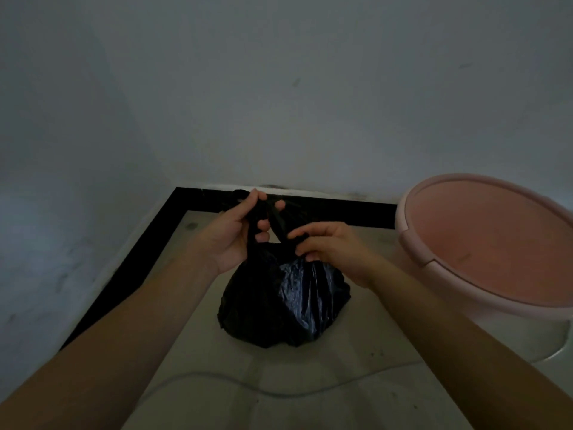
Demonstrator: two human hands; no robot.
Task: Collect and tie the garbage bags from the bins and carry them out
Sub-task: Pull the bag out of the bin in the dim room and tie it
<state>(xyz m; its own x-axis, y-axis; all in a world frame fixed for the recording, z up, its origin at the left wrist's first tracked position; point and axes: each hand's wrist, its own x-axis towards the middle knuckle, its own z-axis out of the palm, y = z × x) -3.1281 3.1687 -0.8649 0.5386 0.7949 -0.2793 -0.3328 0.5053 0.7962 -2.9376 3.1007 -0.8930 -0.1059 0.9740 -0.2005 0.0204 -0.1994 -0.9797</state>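
Fingers of the left hand (234, 235) curl round one twisted strip of the black garbage bag (279, 308), which sits on the floor (217, 383) in a wall corner. The right hand (330, 251) pinches the other strip close by. Rightmost stands a pink bin (483, 243).

One head-worn wide-angle view, looking forward and down, close over the floor (325, 383) in a room corner, walls (279, 103) filling the upper frame.
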